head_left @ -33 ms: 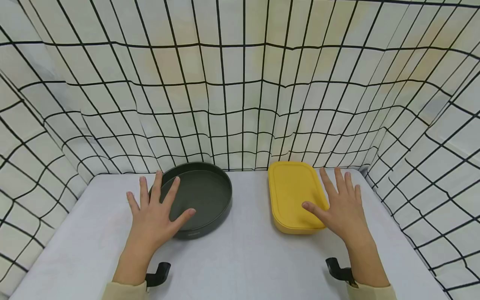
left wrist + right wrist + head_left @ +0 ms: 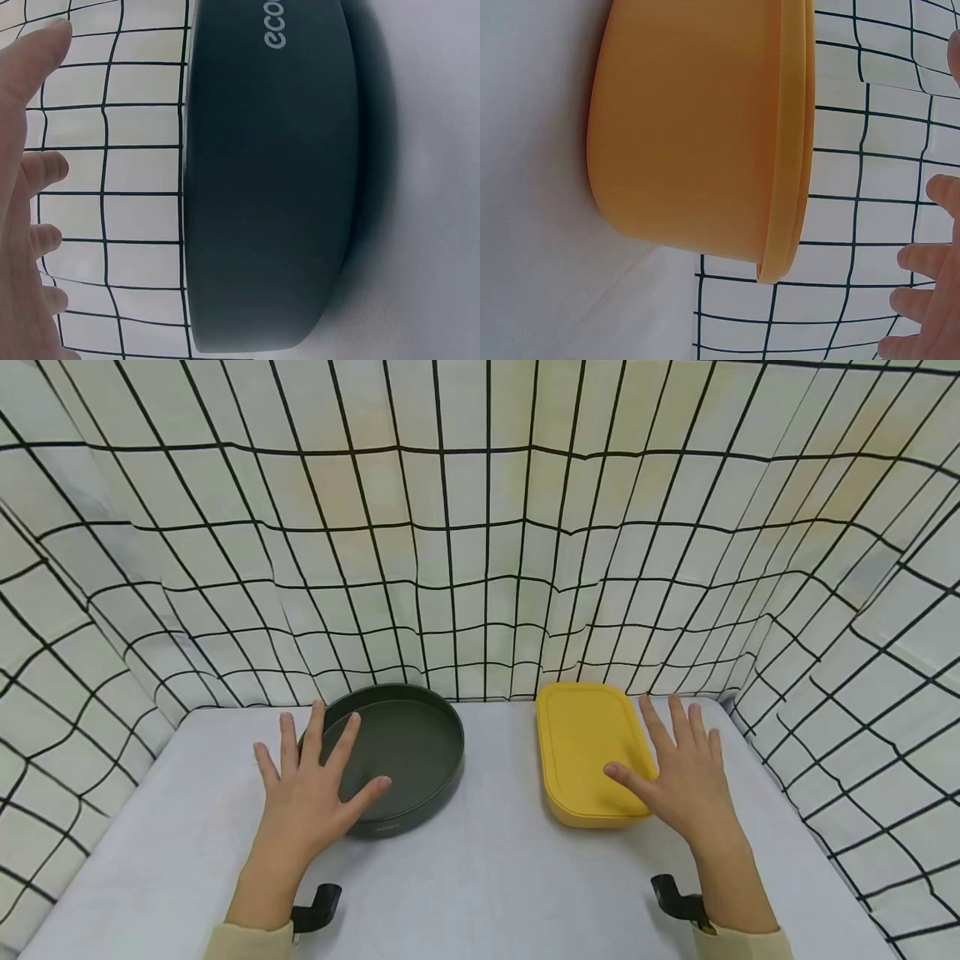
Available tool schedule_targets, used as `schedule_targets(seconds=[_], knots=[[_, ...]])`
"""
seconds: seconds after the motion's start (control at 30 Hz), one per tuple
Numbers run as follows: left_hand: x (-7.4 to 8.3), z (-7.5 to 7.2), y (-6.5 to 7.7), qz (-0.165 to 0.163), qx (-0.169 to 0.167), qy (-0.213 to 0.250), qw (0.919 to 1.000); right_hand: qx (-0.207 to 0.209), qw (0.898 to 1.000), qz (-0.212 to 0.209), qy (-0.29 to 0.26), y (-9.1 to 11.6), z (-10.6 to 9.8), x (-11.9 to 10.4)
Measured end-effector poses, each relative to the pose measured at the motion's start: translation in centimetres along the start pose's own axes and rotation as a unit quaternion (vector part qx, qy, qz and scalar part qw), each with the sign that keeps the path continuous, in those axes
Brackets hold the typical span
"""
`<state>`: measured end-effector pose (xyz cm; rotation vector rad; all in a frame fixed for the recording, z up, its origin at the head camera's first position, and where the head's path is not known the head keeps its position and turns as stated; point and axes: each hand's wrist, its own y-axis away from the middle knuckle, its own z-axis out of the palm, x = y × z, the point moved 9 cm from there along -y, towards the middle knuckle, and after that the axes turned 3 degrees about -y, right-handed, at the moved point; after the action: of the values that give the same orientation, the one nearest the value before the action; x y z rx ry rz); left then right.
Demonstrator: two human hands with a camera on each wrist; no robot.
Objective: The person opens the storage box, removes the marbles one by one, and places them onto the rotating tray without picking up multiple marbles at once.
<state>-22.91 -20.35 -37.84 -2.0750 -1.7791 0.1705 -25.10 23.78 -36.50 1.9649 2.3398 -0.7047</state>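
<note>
A round dark green pan (image 2: pixel 412 752) with a low rim sits at the back, left of the middle. My left hand (image 2: pixel 307 802) hovers over its left edge, fingers spread, holding nothing. Pale lettering marks the pan's side wall (image 2: pixel 270 187) in the left wrist view, where the spread fingers show above the rim. On the right stands a yellow rectangular lidded box (image 2: pixel 588 735). Over its right edge is my right hand (image 2: pixel 686 793), empty, with fingers spread and thumb across the lid. The right wrist view shows the box's side (image 2: pixel 690 135) and those fingers apart from it.
A white cloth (image 2: pixel 487 877) covers the table. Behind and at both sides rise white walls (image 2: pixel 465 552) with a black grid pattern, close behind the pan and box. Black curved pieces (image 2: pixel 318 906) protrude from both wrists beside the beige sleeves (image 2: pixel 251 942).
</note>
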Motion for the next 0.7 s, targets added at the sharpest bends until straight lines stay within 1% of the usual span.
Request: schedule_targets(seconds=[0.13, 0.3, 0.37, 0.47, 0.6, 0.7], knots=[[0.3, 0.2, -0.1, 0.002, -0.002, 0.008, 1.0, 0.005, 1.0, -0.003, -0.006, 0.0, -0.1, 0.1], [0.9, 0.5, -0.2, 0.009, -0.003, 0.024, 0.9997, 0.005, 1.0, -0.008, -0.027, 0.1, 0.3, 0.1], [1.2, 0.5, -0.2, 0.015, 0.0, 0.038, 0.9992, 0.004, 0.999, -0.012, -0.039, 0.2, 0.4, 0.1], [1.9, 0.5, -0.3, 0.03, 0.014, 0.068, 0.9972, 0.008, 0.998, -0.02, -0.054, 0.0, 0.4, 0.0], [3.4, 0.4, -0.3, 0.049, 0.026, 0.13, 0.9899, 0.01, 0.997, -0.027, -0.073, -0.2, 0.3, -0.2], [5.2, 0.3, -0.1, 0.066, 0.027, 0.188, 0.9795, 0.007, 0.996, -0.029, -0.078, -0.2, 0.4, -0.4]])
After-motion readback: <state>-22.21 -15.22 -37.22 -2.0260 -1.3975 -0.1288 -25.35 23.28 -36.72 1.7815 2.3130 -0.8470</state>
